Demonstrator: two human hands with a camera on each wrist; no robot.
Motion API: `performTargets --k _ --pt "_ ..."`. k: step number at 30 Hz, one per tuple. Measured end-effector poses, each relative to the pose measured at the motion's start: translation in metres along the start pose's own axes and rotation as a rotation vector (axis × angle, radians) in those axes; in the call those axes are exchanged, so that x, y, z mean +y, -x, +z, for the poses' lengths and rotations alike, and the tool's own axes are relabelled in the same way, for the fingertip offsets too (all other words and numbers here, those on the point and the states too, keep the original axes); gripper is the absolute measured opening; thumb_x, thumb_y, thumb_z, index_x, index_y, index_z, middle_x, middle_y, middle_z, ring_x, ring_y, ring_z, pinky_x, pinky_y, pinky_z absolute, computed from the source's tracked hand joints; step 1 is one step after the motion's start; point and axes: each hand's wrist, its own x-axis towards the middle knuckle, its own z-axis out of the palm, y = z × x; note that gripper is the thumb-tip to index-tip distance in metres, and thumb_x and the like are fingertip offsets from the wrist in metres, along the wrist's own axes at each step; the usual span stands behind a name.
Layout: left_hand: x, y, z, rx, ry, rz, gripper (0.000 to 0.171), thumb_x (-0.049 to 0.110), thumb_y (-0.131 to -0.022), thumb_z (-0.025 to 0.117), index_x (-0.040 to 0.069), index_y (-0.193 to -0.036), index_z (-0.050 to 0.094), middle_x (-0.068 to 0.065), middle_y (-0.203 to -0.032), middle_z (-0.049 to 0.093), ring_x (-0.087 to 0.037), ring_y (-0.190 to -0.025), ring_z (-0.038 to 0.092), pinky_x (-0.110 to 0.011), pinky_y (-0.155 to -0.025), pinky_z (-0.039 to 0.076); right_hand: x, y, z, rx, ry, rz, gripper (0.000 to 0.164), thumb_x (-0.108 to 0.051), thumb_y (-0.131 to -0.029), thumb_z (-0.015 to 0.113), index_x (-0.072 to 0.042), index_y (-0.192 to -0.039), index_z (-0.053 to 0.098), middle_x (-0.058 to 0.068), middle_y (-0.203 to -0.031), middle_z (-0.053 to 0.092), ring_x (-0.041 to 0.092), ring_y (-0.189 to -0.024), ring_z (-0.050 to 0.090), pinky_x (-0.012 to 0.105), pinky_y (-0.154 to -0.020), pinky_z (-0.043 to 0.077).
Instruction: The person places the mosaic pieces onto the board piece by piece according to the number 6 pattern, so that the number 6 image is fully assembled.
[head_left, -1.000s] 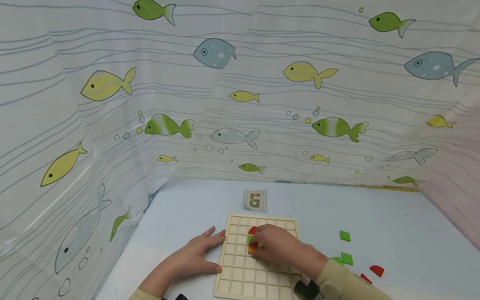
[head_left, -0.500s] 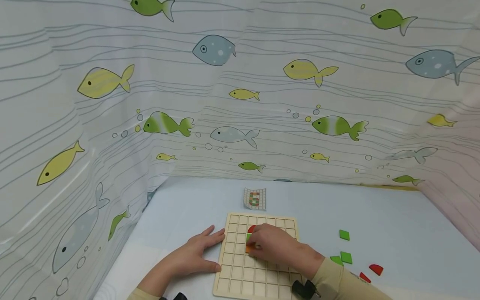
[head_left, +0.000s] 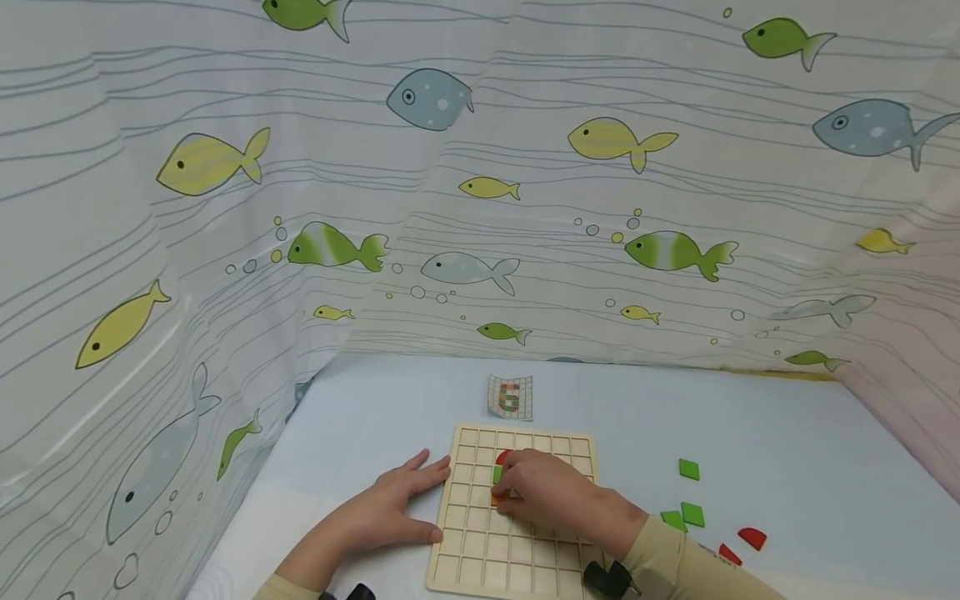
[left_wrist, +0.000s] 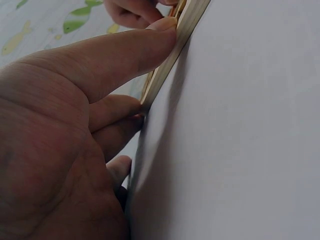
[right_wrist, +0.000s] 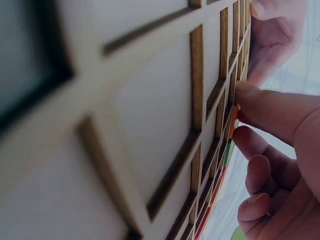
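Observation:
A wooden grid board [head_left: 474,546] lies on the pale tabletop. My left hand [head_left: 378,510] rests at its left edge, fingers spread, with the thumb touching the rim; the left wrist view shows the thumb on the board's edge [left_wrist: 187,30]. Over the upper middle of the board, my right hand [head_left: 555,493] pinches an orange tile [head_left: 496,501] at a cell between thumb and index finger. Just above that sit a green tile [head_left: 498,474] and a red rounded tile [head_left: 503,456]. The hand hides the cells to the right, though the right wrist view shows more coloured tiles along the grid.
Loose green tiles [head_left: 689,470] and red tiles [head_left: 752,538] lie on the table to the right. Behind the board stands a small card [head_left: 510,397] printed with a coloured grid pattern. A fish-print curtain [head_left: 480,225] surrounds the table's back and sides.
The head view has shifted slightly. My right fingers stay at the orange tile with barely any movement, and the left hand stays at the board's edge.

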Motion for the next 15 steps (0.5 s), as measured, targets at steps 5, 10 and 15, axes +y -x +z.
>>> performTargets --k 5,10,15 --pt "0.000 0.000 0.000 -0.003 0.005 -0.004 0.087 0.053 -0.077 0.079 0.016 -0.149 0.047 0.007 -0.156 0.036 -0.032 -0.149 0.013 -0.069 -0.107 0.019 -0.003 0.002 -0.004 -0.024 0.007 0.016 0.016 -0.029 -0.088 0.077 -0.019 -0.100 0.079 -0.012 -0.090 0.061 0.001 -0.081 0.051 0.018 -0.074 0.046" --pt "0.000 0.000 0.000 -0.004 0.011 -0.004 0.088 0.052 -0.076 0.080 0.015 -0.149 0.048 0.007 -0.156 0.037 -0.033 -0.149 0.013 -0.069 -0.107 0.018 -0.007 0.008 -0.012 -0.034 -0.032 0.061 0.023 -0.030 -0.088 0.076 -0.019 -0.108 0.077 -0.011 -0.098 0.063 0.003 -0.089 0.054 0.022 -0.080 0.048" --pt "0.000 -0.001 0.000 0.005 -0.006 -0.008 0.088 0.054 -0.075 0.080 0.016 -0.149 0.048 0.008 -0.156 0.037 -0.033 -0.149 0.014 -0.070 -0.106 0.018 -0.004 0.021 -0.023 -0.010 -0.070 0.119 0.030 -0.032 -0.091 0.072 -0.017 -0.117 0.074 -0.010 -0.106 0.065 0.006 -0.096 0.058 0.025 -0.082 0.050"
